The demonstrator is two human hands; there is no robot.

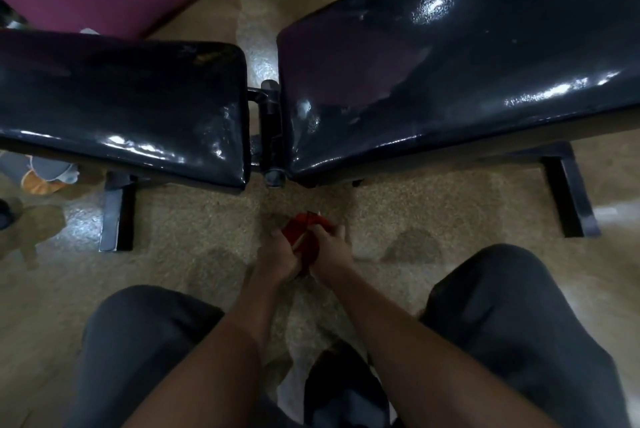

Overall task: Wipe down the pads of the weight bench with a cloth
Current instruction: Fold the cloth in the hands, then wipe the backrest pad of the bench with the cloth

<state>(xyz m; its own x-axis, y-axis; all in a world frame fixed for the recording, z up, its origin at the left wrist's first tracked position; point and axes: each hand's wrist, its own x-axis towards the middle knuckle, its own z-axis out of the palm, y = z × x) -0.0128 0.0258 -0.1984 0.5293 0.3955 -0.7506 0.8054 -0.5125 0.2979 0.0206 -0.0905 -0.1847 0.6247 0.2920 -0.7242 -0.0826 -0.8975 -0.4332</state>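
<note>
Bunching between both hands, the red cloth (304, 233) is gripped by curled fingers of the left hand (278, 256) and right hand (329, 251), low before the 2 black bench pads (433, 81), above the floor (194, 220).

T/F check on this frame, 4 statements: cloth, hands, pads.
1. Both hands hold the red cloth. True: left hand and right hand each have a grip on it.
2. The cloth is pressed on the right pad. False: it is held in front of the bench, touching neither pad.
3. The two pads are black and glossy. True: the left pad too.
4. The pads butt together. False: a gap with a black hinge bar separates them.
</note>
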